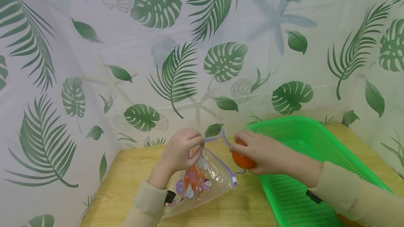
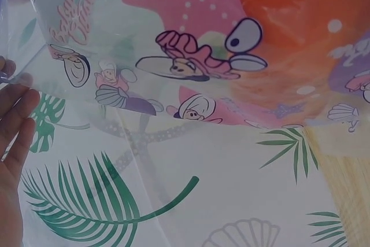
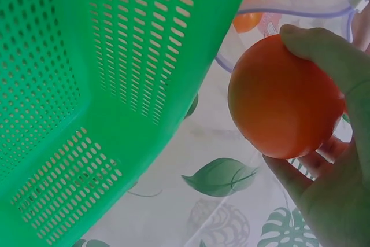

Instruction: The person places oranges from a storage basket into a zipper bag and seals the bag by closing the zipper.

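My left hand pinches the upper edge of a clear zip bag with a purple zip strip and a white slider. Cartoon shells and a pink starfish are printed on the plastic. Through it shows an orange-red round thing, partly covered by the print. The bag's mouth gapes toward the right hand. My right hand grips a smooth orange-red tomato, thumb on top and fingers beneath, beside that mouth. In the right wrist view the tomato overlaps the purple strip.
A green perforated basket stands on the right of the wooden table, under my right forearm. Something orange shows in its near end, mostly covered by the sleeve. A leaf-printed sheet hangs behind the table and at both sides.
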A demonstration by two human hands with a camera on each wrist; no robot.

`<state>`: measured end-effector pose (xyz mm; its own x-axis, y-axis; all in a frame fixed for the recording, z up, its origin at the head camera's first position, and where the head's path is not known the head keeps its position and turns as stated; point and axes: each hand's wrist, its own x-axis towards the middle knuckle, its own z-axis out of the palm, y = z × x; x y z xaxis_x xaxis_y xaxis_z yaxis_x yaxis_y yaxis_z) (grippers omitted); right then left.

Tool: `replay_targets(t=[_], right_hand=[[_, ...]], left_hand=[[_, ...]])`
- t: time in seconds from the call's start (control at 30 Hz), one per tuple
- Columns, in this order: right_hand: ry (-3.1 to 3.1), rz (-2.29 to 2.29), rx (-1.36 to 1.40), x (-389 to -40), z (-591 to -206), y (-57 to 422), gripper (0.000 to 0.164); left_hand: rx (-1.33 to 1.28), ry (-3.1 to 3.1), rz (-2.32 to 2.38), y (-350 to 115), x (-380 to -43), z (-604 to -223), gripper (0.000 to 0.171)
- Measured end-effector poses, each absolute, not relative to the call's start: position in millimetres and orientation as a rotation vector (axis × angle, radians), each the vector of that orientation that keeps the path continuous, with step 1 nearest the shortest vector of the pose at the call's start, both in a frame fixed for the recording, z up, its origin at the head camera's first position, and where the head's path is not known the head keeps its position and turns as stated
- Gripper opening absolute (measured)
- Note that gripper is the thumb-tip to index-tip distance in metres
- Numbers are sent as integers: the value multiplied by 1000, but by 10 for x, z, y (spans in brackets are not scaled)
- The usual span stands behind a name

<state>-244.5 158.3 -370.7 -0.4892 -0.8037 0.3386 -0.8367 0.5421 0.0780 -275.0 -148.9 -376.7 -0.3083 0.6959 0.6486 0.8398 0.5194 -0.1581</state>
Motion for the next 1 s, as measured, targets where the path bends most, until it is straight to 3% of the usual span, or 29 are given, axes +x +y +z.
replay_targets(t=[0.47, 1.0], right_hand=[[-2382, -11, 1395, -2492, -3738, 1439, 66], [-2402, 13, 1434, -2507, -3804, 1360, 65]], left_hand=[[-1246, -2081, -282, -1507, -2751, -3731, 7], [-1246, -2068, -272, -1520, -2746, -3744, 8]])
